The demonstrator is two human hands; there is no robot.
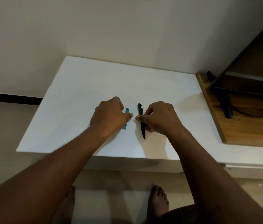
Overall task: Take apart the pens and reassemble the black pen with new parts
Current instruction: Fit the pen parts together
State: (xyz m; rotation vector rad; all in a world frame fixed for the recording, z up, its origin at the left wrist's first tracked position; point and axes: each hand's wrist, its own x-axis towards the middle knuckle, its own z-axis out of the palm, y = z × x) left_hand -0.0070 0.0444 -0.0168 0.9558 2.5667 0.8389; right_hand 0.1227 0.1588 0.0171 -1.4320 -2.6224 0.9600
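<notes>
Two pens, two hands, one apiece. The left hand (109,116) is curled over the teal pen (127,110) with its thumb tucked against the side. Most of the barrel is hidden, but it looks like a hold rather than a rest. The right hand (160,118) pinches the black pen (143,132) at mid-barrel, thumb on one side, fingers curled behind. Both pens lie side by side, near each other, on the white table (95,78), the black one with its tip toward the person.

Neither looks opened yet, so this reads as the very start: pick up, then unscrew. The smart play is one pen at a time, both hands on it, twisting low over the tabletop so a spring or refill lands on white, not the floor.

Off to the right sit a wooden shelf (248,130) and a dark cable (228,109), well apart from the pens, and nothing blocks the work.
</notes>
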